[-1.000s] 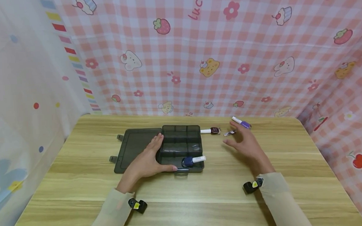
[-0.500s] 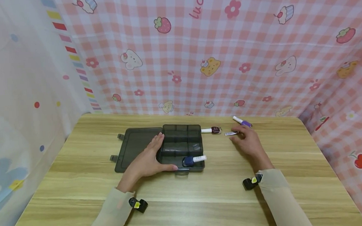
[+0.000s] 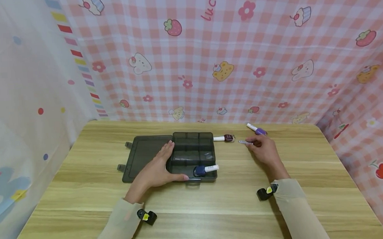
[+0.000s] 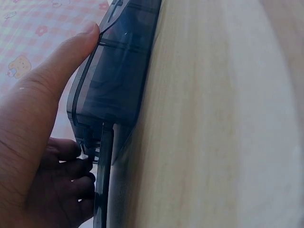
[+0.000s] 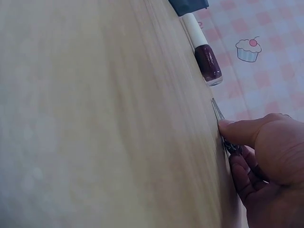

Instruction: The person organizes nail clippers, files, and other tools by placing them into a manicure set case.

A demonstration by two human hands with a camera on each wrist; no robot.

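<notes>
My left hand (image 3: 158, 171) rests on a dark see-through compartment box (image 3: 192, 134), its thumb along the front rim and its straight fingers by the hinge side. The box's lid (image 3: 140, 156) lies folded open to the left. A dark blue nail polish bottle (image 3: 199, 171) with a white cap lies in the front compartment. Right of the box, my right hand (image 3: 264, 150) pinches a small silver nail clipper (image 3: 243, 142) between thumb and fingers. In the right wrist view the clipper (image 5: 218, 110) points away from the hand, low by the tabletop, its rear part hidden by the fingers.
A dark red nail polish bottle (image 3: 228, 138) lies with its white cap against the box's right side. Behind my right hand lies a purple nail polish bottle (image 3: 260, 131). A checked curtain (image 3: 195, 56) hangs along the back of the wooden table (image 3: 214, 217).
My right hand has come down over the nail clipper, its fingers closing from spread to a pinch around it. The left hand and the box have stayed in place.
</notes>
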